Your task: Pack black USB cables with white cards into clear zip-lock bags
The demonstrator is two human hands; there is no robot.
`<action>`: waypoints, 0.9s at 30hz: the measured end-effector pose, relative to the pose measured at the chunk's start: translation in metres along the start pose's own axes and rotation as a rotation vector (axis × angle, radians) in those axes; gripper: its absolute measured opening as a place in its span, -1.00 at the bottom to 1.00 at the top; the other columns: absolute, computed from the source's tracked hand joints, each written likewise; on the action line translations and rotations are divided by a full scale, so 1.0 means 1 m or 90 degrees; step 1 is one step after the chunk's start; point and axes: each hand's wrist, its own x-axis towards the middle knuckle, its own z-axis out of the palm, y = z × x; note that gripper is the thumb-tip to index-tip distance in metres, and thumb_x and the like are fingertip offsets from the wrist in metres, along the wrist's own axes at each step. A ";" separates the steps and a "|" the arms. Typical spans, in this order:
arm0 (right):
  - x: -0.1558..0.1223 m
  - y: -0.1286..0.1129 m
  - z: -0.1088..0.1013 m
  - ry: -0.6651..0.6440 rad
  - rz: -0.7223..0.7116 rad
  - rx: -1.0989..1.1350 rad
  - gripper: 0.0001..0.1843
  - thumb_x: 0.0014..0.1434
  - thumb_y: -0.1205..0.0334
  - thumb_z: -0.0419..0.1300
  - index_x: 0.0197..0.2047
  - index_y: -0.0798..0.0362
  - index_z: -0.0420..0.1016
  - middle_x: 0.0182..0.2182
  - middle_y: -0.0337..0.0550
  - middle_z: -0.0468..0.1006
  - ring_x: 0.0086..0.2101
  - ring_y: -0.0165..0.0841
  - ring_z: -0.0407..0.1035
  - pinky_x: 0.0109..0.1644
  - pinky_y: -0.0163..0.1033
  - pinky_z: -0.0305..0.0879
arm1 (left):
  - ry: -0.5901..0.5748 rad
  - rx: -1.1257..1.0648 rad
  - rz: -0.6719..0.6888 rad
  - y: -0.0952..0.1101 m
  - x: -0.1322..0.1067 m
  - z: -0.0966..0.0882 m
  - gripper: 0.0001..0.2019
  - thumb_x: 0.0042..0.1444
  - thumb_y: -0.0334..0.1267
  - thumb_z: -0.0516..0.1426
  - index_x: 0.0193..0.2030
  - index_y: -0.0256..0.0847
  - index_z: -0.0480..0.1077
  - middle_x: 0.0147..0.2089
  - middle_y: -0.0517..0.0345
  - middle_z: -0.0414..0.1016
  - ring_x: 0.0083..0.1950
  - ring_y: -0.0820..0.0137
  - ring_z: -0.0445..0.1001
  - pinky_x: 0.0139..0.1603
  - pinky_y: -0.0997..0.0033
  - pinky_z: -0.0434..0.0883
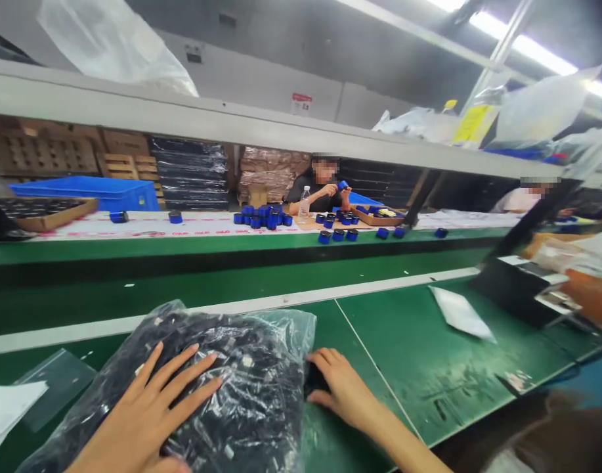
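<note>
My left hand [148,410], fingers spread wide, presses the clear bag [222,387] of dark parts; my right hand [343,391] pinches its right end, long axis running between them.

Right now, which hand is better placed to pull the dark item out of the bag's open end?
Probably the right hand: its fingers already touch the dark item at the side edge of the plastic bag. The left hand lies flat on top of the bag, away from that edge.
</note>
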 end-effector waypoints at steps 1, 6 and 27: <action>0.000 0.002 0.002 0.019 0.004 0.006 -0.54 0.05 0.25 0.31 0.05 0.08 0.40 -0.04 -0.03 0.47 -0.02 -0.14 0.30 0.07 -0.10 0.16 | 0.003 0.005 -0.013 0.001 0.004 -0.001 -0.19 -0.21 0.38 0.12 0.20 0.08 0.27 0.21 0.13 0.38 0.29 0.05 0.19 0.35 -0.12 -0.27; 0.003 0.040 -0.009 0.069 0.037 0.034 -0.87 0.18 0.32 0.14 -0.21 0.05 0.49 -0.24 -0.07 0.52 -0.18 -0.17 0.37 -0.08 -0.11 0.24 | 0.021 0.056 -0.046 0.014 0.025 0.004 -0.25 -0.12 0.36 0.07 0.16 0.01 0.32 0.20 0.13 0.40 0.27 0.11 0.21 0.36 -0.03 -0.25; 0.119 0.015 -0.011 0.011 0.198 0.386 -0.75 0.28 0.16 0.13 -0.05 0.13 0.39 -0.17 -0.13 0.48 -0.28 -0.34 0.44 -0.23 -0.15 0.43 | 0.067 0.033 -0.046 0.047 0.021 0.007 -0.62 0.06 -0.34 0.17 0.05 -0.05 0.36 0.14 0.23 0.45 0.18 0.13 0.34 0.00 0.04 0.46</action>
